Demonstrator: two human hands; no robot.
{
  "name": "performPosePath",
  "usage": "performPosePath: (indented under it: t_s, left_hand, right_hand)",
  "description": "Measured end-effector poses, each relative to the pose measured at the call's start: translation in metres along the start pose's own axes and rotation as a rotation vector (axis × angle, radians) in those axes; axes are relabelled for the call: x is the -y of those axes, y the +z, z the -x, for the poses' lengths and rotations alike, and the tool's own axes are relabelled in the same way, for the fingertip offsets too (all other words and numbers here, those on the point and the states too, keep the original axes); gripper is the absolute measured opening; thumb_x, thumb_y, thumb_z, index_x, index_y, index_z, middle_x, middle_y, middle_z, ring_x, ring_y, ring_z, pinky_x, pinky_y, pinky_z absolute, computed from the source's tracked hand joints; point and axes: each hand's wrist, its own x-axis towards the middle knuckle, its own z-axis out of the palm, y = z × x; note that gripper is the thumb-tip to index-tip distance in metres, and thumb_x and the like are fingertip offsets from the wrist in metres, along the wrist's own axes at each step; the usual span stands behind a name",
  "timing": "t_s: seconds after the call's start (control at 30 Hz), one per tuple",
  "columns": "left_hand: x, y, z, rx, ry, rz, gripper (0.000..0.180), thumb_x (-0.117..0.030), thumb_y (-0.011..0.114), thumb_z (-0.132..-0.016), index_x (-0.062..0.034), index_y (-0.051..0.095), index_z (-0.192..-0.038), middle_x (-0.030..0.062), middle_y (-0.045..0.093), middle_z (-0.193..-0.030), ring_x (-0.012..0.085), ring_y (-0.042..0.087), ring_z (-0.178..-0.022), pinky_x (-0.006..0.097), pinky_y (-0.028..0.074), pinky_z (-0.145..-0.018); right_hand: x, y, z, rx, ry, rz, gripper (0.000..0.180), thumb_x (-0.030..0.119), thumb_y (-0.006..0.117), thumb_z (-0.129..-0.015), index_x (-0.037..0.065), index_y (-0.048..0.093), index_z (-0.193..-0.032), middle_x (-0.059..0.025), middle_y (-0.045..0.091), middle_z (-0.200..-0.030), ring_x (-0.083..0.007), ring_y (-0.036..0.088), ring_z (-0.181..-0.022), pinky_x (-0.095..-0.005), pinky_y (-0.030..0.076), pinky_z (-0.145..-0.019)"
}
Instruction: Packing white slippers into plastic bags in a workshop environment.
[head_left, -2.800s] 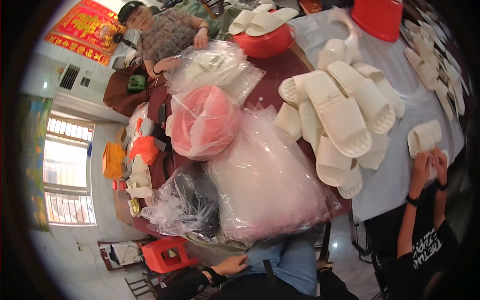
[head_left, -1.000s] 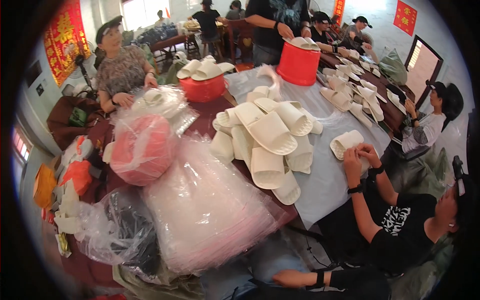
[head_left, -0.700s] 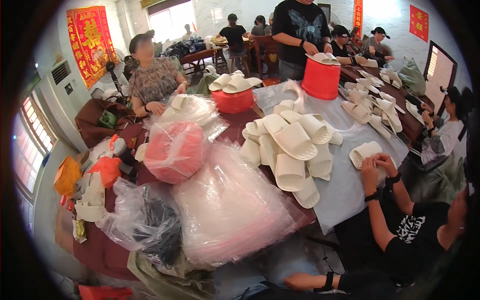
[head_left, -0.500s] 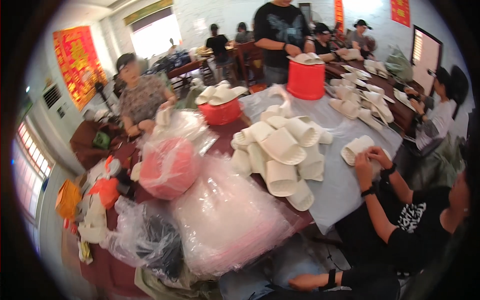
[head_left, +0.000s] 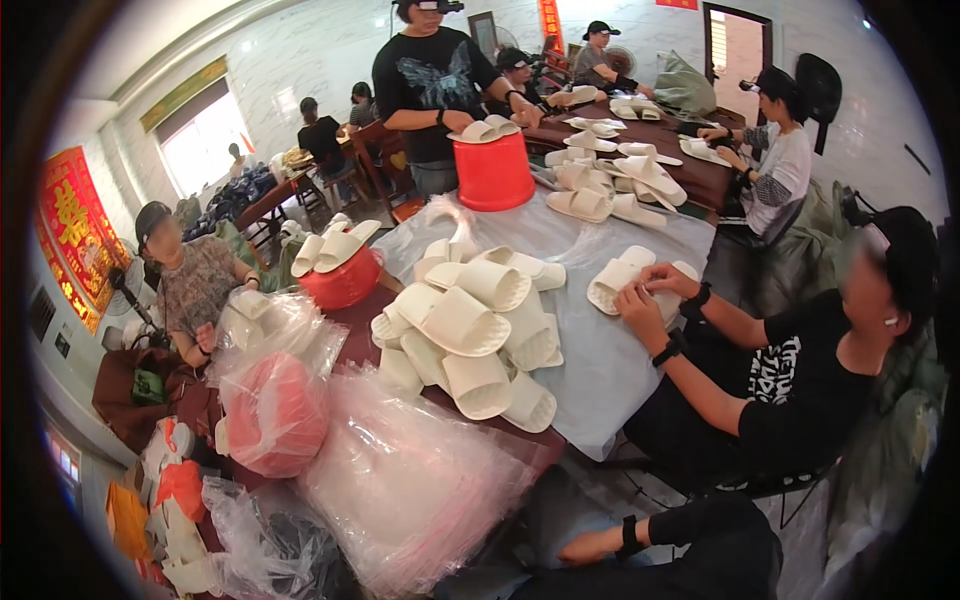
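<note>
We see our right hand low in the view, below and apart from the table; its grip is too small to read, so we cannot tell if it is wide or narrow; our left hand is out of view. The stack of clear plastic bags lies on the table, up and to the left of the grip, its pinkish edge facing that way; the pile of cream slippers lies farther up; the top slipper's long axis slants from upper left to lower right.
</note>
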Motion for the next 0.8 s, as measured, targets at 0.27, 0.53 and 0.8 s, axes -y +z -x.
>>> performPosePath:
  t_s: [0.27,0.53,0.8]
  left_hand:
    - [0.002,-0.012,-0.013,0.113,0.05,-0.095,0.028,-0.025,0.052,-0.083,-0.0019,0.056,-0.1,0.0179,0.059,-0.084,0.0302,0.059,-0.079,0.037,0.047,-0.065]
    - [0.001,-0.012,-0.009,0.169,0.06,-0.136,0.029,-0.026,0.054,-0.082,-0.0015,0.057,-0.098,0.0176,0.059,-0.082,0.0301,0.059,-0.079,0.037,0.047,-0.065]
    - [0.004,0.003,0.002,0.186,0.075,-0.15,0.03,-0.027,0.055,-0.082,-0.001,0.058,-0.096,0.0172,0.059,-0.08,0.03,0.059,-0.078,0.036,0.047,-0.065]
  right_hand:
    - [0.006,0.006,0.002,-0.072,-0.009,0.045,0.023,0.022,0.045,-0.082,0.001,0.053,-0.087,-0.0206,0.06,-0.082,-0.039,0.058,-0.08,-0.0475,0.044,-0.065]
    - [0.0,0.006,0.0,-0.102,-0.043,0.053,0.022,0.021,0.045,-0.081,0.002,0.054,-0.087,-0.0196,0.06,-0.081,-0.0384,0.058,-0.078,-0.0474,0.044,-0.064]
    - [0.004,-0.004,-0.004,0.082,-0.002,0.03,0.023,0.021,0.044,-0.083,0.002,0.054,-0.092,-0.0199,0.059,-0.084,-0.0389,0.057,-0.081,-0.0458,0.044,-0.068]
